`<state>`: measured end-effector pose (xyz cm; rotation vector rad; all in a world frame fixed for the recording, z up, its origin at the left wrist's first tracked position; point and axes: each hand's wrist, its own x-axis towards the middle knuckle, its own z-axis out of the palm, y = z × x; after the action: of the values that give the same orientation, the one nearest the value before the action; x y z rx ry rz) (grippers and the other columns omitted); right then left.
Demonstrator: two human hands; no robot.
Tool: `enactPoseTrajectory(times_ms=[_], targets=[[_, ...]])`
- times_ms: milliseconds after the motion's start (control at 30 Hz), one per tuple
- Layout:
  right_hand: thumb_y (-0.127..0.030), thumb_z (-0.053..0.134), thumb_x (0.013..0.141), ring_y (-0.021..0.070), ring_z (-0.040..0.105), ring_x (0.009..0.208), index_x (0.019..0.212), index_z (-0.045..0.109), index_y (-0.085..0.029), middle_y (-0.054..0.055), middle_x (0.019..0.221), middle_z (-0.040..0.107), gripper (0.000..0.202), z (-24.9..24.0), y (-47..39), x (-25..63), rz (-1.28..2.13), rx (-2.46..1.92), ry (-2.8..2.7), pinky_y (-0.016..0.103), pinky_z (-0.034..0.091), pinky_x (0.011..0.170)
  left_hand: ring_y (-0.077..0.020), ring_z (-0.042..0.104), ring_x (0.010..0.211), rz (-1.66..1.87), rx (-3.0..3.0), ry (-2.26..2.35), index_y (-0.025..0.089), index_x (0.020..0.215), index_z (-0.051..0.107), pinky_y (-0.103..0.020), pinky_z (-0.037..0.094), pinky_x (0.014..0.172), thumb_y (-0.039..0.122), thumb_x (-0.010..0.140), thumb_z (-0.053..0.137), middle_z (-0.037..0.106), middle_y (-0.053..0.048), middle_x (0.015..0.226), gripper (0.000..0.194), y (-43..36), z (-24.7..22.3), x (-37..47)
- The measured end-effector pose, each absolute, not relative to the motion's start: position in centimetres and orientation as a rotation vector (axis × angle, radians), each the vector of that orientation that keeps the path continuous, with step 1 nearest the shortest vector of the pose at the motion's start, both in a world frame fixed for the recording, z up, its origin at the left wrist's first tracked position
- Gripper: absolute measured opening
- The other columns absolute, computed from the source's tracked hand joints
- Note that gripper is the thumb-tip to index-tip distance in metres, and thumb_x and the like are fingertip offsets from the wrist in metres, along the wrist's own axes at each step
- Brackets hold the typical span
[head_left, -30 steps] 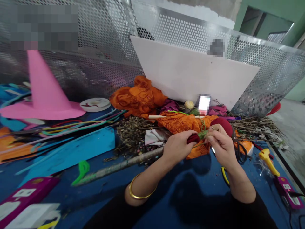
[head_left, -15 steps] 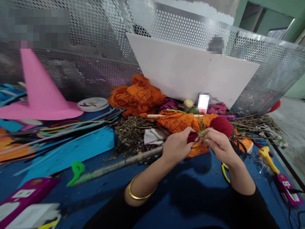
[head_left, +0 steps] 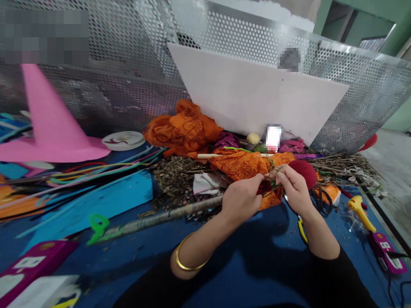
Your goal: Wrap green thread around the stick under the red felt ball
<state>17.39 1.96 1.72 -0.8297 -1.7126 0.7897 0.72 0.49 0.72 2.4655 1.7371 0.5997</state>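
Right in the middle, both hands meet above the blue tabletop (head_left: 260, 267)! The left hand (head_left: 242, 199) has its thumb and fingers closed on a dark red cloth (head_left: 263, 187), only a sliver of it visible. Just beside it, the right hand (head_left: 293, 186) pinches green string (head_left: 274, 179) between thumb and fingertips, the strands loosely tangled in the gap between the two hands. Down to the left, a wrapped stick (head_left: 167, 218) slants up to the left hand; whether that hand grips it too is hidden from us. A round red bundle (head_left: 304, 172) sits just behind the right hand, and patterned orange cloth (head_left: 240, 163) spreads beyond the fingers. Scissors with a yellow handle (head_left: 302, 231) lie partly under the right forearm, with a yellow glue gun (head_left: 361, 213) further right. Far left, a pink hat (head_left: 54, 124) stands upright, point to the top!
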Motion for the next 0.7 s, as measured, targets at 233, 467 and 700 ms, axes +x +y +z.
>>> enactPoseTrajectory(times_ms=[233,467,700], targets=[[-0.029,0.042,0.098,0.0145,0.052,0.077,0.070,0.046,-0.021,0.001,0.078,0.053,0.029,1.6,2.2,17.4,0.743,-0.913,-1.759,0.028,0.043,0.073,-0.0213,0.070,0.080,0.785,2.684,1.586,0.019,0.111,0.063,-0.030,0.048,0.070,0.012,0.082,0.049,0.074,-0.005,0.089,0.033,0.6,-0.4,0.8],[-0.030,0.041,0.098,0.0144,0.051,0.074,0.069,0.044,-0.022,0.002,0.078,0.054,0.030,1.8,2.1,17.5,0.780,-0.922,-1.782,0.029,0.044,0.073,-0.0185,0.068,0.080,0.833,2.736,1.480,0.021,0.113,0.064,-0.028,0.047,0.071,0.019,0.094,0.046,0.074,-0.005,0.089,0.027,0.7,-1.1,1.0],[-0.034,0.050,0.095,0.0143,0.058,0.078,0.066,0.049,-0.021,0.001,0.076,0.057,0.032,1.9,1.9,17.0,0.900,-0.879,-1.618,0.028,0.048,0.079,-0.0207,0.069,0.079,0.816,2.725,1.499,0.018,0.103,0.068,-0.030,0.048,0.070,0.016,0.092,0.047,0.074,-0.006,0.089,0.023,0.8,-0.4,0.7]])
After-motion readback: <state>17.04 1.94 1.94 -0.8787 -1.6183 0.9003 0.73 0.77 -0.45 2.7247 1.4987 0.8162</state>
